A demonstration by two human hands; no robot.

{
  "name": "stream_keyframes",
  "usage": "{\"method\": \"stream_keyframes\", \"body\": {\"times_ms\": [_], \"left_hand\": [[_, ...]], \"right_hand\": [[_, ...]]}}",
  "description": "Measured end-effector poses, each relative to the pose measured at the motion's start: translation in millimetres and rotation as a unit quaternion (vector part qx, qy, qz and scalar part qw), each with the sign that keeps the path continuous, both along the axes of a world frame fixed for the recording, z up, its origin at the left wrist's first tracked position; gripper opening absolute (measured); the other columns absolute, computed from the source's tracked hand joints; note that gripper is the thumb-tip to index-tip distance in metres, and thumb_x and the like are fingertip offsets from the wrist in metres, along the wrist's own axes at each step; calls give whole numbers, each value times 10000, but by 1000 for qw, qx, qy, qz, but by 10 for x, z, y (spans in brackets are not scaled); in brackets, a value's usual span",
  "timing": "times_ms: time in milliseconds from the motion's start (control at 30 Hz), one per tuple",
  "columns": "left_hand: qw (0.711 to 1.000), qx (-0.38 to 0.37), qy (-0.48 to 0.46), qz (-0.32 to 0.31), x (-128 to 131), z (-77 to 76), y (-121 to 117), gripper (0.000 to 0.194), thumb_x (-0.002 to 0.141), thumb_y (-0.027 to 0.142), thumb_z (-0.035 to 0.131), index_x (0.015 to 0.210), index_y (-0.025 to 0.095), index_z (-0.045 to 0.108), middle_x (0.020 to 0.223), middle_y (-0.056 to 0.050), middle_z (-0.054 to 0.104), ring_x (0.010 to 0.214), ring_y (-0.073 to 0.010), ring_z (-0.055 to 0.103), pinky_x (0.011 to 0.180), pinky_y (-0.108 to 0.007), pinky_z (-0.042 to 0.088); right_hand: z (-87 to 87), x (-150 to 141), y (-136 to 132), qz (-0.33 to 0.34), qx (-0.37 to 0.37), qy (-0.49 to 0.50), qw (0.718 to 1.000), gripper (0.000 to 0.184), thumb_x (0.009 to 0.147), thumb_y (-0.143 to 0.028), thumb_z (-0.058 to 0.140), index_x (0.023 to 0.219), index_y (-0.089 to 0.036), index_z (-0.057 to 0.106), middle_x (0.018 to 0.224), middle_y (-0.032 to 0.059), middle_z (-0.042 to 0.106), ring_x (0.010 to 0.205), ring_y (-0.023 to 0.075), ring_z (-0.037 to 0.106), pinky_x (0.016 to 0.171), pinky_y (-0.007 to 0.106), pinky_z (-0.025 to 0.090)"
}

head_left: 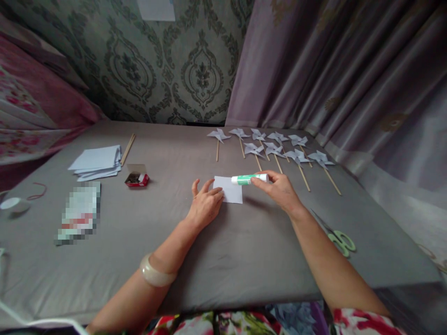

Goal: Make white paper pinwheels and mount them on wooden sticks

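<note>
A small white square of paper (233, 193) lies flat on the table in front of me. My left hand (206, 203) rests on its left edge, fingertips pressing on the paper and the other fingers spread. In my right hand (281, 188) is a green and white glue stick (248, 179), gripped near its right end between thumb and fingers. The glue stick is held level just above the right part of the paper, its left end over the sheet. Whether its tip touches the paper I cannot tell.
Several paper pinwheels on sticks (274, 150) lie at the back right. Green-handled scissors (341, 242) are beside my right forearm. To the left are stacked paper (96, 160), wooden sticks (128, 150), a small open red box (137, 179), a blurred packet (79, 211) and a white roll (14, 204).
</note>
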State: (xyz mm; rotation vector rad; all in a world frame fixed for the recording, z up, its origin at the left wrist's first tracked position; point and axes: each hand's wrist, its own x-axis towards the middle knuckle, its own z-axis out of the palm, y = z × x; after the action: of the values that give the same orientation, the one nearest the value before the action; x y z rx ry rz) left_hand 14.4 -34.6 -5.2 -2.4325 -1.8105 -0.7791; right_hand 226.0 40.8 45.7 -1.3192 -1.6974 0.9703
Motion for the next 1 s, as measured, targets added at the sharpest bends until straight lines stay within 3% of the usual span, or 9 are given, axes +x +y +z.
{"method": "stream_keyframes", "body": {"times_ms": [200,533,867,1000], "left_hand": [[999,-29,16,-8,18,8,-8,266,893,175,443,881,249,698,990,-38,720,1197,-292,499,1064,-606,122],[999,-33,22,-8,14,4,-34,275,893,157,424,924,247,682,999,-43,714,1194,-293,490,1055,-601,150],[999,-29,15,-6,3,-27,-31,273,901,173,423,939,253,681,993,-48,711,1186,-289,492,1055,-598,163],[999,-33,12,-3,20,-33,-34,242,906,210,443,971,253,672,1050,-56,697,1193,-296,483,1056,-603,166]], "right_hand": [[18,-246,53,10,76,-110,991,255,680,-417,658,699,-163,638,591,-11,584,555,127,488,539,245,354],[26,-538,84,39,207,-277,938,203,732,-359,609,623,-192,575,633,16,625,635,160,535,676,291,335],[-38,-684,75,59,253,-317,912,169,744,-325,605,640,-195,579,706,50,670,743,206,577,795,350,324],[-63,-684,71,61,231,-309,921,198,762,-376,603,678,-197,599,688,38,662,694,191,586,711,314,358]]}}
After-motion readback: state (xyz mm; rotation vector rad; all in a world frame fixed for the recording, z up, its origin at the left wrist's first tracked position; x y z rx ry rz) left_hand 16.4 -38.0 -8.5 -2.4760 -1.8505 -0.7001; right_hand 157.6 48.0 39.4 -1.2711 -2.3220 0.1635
